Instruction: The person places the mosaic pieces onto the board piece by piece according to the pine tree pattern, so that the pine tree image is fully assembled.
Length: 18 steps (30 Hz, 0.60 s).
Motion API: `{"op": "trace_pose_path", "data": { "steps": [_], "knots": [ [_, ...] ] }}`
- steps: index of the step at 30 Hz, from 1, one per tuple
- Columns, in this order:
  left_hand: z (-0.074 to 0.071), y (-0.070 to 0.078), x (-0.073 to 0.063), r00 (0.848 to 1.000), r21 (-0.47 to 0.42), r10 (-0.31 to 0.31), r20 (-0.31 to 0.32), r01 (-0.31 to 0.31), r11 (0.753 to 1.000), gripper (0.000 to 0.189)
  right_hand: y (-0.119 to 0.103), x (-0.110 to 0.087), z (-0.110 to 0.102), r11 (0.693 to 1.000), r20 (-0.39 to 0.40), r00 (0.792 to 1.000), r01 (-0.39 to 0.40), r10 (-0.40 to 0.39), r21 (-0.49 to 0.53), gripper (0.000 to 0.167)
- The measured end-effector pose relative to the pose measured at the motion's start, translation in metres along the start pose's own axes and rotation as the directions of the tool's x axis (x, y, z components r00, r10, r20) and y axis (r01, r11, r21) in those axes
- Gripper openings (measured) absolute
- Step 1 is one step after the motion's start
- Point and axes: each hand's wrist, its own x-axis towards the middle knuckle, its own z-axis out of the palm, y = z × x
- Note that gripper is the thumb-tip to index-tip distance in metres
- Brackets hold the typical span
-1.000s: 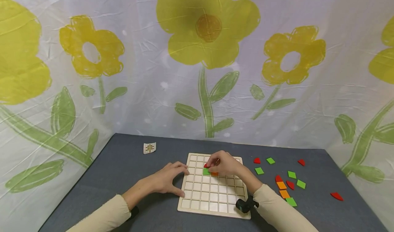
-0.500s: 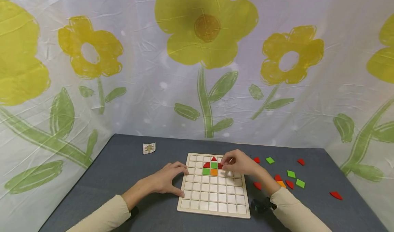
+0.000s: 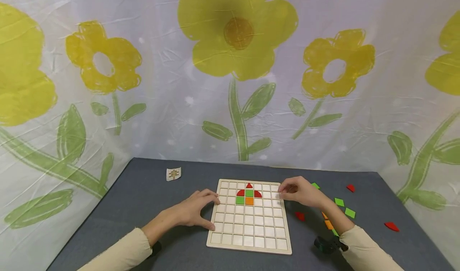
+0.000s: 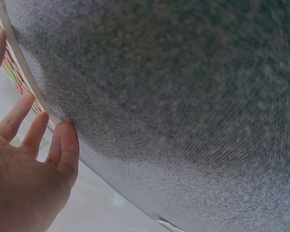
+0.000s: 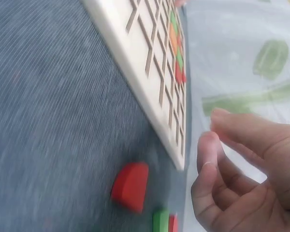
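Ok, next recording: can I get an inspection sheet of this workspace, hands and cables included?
Surface: dark tabletop, flat.
Job's things: wooden grid board with six coloured pieces set near its far edge; loose pieces scattered to its right, some partly hidden by the arm.
Clutter: small patterned card at the back left.
Left hand: at the board's left edge, fingers spread.
Right hand: by the board's far right corner, no piece seen in it.
Cables: nothing seen.
Surroundings: pale sheet with yellow flowers.
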Motion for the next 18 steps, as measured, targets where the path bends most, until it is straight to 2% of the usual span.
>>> {"op": "trace_pose_path", "data": {
  "steps": [7, 10, 18],
  "knots": [
    [0.002, -0.003, 0.000, 1.000, 0.007, 0.020, -0.009, -0.020, 1.000, 0.069, 0.006, -0.021, -0.014, 0.997, -0.015, 0.997, -0.073, 0.073, -0.025, 0.015],
    [0.002, -0.004, 0.000, 1.000, 0.010, 0.020, -0.009, -0.020, 1.000, 0.069, 0.009, -0.028, -0.017, 0.998, -0.019, 0.998, -0.060, 0.060, -0.024, 0.013],
    [0.001, -0.002, 0.001, 1.000, 0.017, 0.013, -0.011, -0.013, 1.000, 0.069, 0.014, -0.041, -0.024, 0.996, -0.028, 0.996, -0.084, 0.083, -0.038, 0.014]
  ]
}}
